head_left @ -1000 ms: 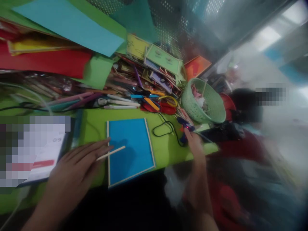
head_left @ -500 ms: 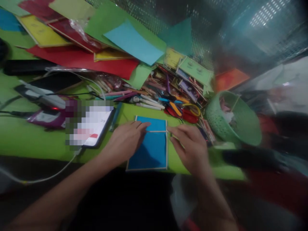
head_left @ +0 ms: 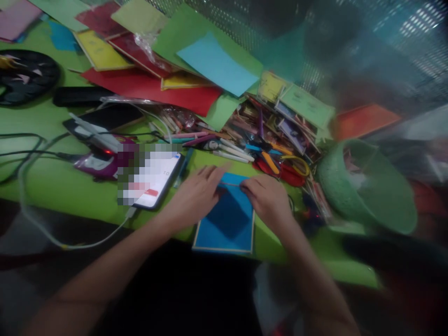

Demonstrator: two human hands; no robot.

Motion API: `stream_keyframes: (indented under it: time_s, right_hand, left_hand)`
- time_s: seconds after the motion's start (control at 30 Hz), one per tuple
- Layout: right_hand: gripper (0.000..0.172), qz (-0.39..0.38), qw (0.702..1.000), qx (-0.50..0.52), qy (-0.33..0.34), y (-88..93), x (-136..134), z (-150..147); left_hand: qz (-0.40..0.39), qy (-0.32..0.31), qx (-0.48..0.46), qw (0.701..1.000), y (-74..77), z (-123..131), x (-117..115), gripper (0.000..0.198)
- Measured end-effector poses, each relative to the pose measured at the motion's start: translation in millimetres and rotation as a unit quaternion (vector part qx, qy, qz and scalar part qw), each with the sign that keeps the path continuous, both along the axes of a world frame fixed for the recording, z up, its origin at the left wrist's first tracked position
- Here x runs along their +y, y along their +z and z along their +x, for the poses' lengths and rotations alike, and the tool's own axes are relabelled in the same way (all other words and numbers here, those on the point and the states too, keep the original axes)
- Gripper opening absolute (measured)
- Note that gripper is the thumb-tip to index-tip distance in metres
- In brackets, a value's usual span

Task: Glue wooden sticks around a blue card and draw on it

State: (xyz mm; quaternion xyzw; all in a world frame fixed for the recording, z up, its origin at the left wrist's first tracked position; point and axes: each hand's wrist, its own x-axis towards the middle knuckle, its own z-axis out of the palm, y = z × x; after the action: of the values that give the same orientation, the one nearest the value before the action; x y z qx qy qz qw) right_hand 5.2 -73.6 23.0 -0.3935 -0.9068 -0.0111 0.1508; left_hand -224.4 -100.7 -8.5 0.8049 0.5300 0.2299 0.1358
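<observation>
A blue card (head_left: 229,221) edged with thin pale strips lies on the green tabletop in front of me. Across its far part runs a thin wooden stick (head_left: 231,185), held level between my two hands. My left hand (head_left: 198,198) is closed at the stick's left end, over the card's left edge; its fingertips are partly hidden. The thumb and fingers of my right hand (head_left: 269,198) pinch the other end near the card's right edge. My hands cast a dark shadow on the card.
A phone (head_left: 154,182) with a white cable lies left of the card, by a purple device (head_left: 98,163). Behind are scissors (head_left: 273,161), pens and sticks, under coloured paper sheets (head_left: 217,63). A green basket (head_left: 367,186) stands right; a black round tray (head_left: 30,77) sits far left.
The view has swung left, so things appear further right. Both hands have brought the stick toward the card's far edge, and my right hand has come in over the card's right side.
</observation>
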Motion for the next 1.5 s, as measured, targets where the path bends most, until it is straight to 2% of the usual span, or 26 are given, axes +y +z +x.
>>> stream_keyframes:
  time_s: [0.07, 0.13, 0.3, 0.53, 0.93, 1.17, 1.5]
  right_hand:
    - [0.021, -0.014, 1.000, 0.016, -0.017, -6.5, 11.2, 3.9]
    - [0.019, -0.028, 0.999, 0.031, -0.030, -13.2, 20.9, 6.5]
    - [0.018, -0.053, 0.998, 0.024, -0.027, -23.9, 33.6, 3.2]
    - [0.017, -0.060, 0.998, 0.004, -0.035, -26.7, 36.2, -3.7]
    - [0.019, -0.072, 0.997, -0.005, -0.027, -30.7, 37.6, -3.4]
    - [0.020, -0.057, 0.998, -0.019, -0.031, -30.6, 37.0, -4.0]
    - [0.022, -0.070, 0.997, -0.018, -0.039, -30.4, 37.0, -6.9]
  left_hand:
    - [0.022, 0.056, -0.011, 0.998, -5.9, -10.2, -2.1, 0.041]
    - [0.027, 0.081, -0.016, 0.996, -11.0, -19.3, -5.3, 0.033]
    - [-0.011, 0.035, -0.012, 0.999, -18.3, -28.3, -10.0, 0.022]
    - [-0.014, 0.004, -0.010, 1.000, -26.7, -27.7, -10.7, 0.035]
    - [-0.013, 0.006, 0.016, 1.000, -28.9, -26.2, -9.8, 0.040]
    - [-0.021, -0.001, 0.065, 0.998, -26.7, -23.8, -8.7, 0.048]
    - [-0.024, -0.015, 0.106, 0.994, -28.4, -22.7, -8.0, 0.048]
